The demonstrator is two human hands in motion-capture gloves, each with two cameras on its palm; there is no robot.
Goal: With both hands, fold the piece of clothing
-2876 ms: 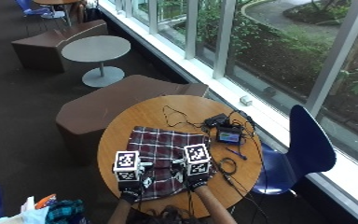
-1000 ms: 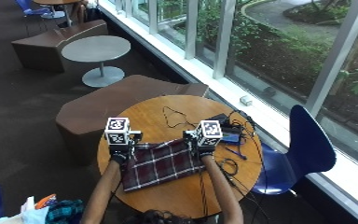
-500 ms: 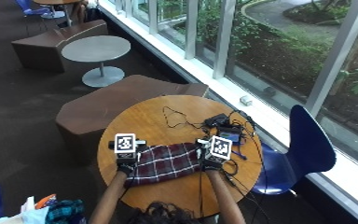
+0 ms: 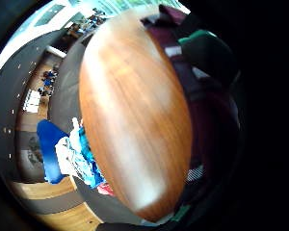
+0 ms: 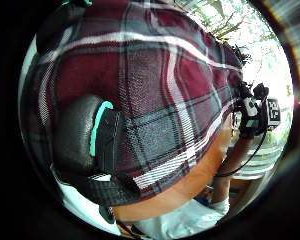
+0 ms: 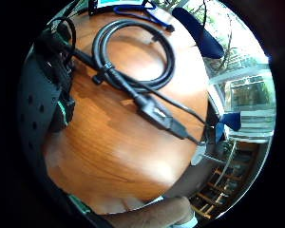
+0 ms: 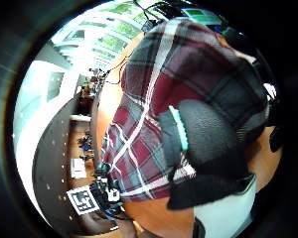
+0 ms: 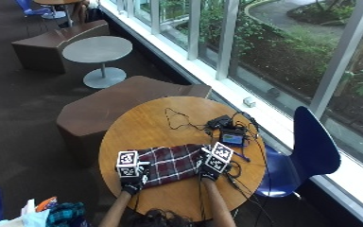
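A round wooden table (image 8: 150, 123) with a smooth, glossy orange-brown top is seen from above. On it, a maroon plaid garment (image 8: 172, 163) of soft woven cloth, crossed by grey and white stripes, is laid as a flattened, roughly rectangular bundle stretched between the two hands.

The left hand (image 8: 132, 182), in a black glove, is placed at the garment's left end. In its thumb-side palm view a black gloved finger (image 5: 82, 135) with a teal edge is seen curled against the plaid cloth (image 5: 160, 100), so the fabric is gripped there. The right hand (image 8: 211, 169) is set on the garment's right end; in its thumb-side palm view a padded black finger (image 7: 208, 144) is pressed into the cloth (image 7: 154, 99), grasping it.

Just beyond the right hand, a coil of smooth black cable (image 6: 133, 52) with a chunky connector lies on the wood. Farther out from that hand, a small device with a lit blue screen (image 8: 233, 139) is set among thin black wires (image 8: 178, 118). No writing can be read on anything.

A blue moulded chair (image 8: 304, 151) stands beside the table on the right hand's side.
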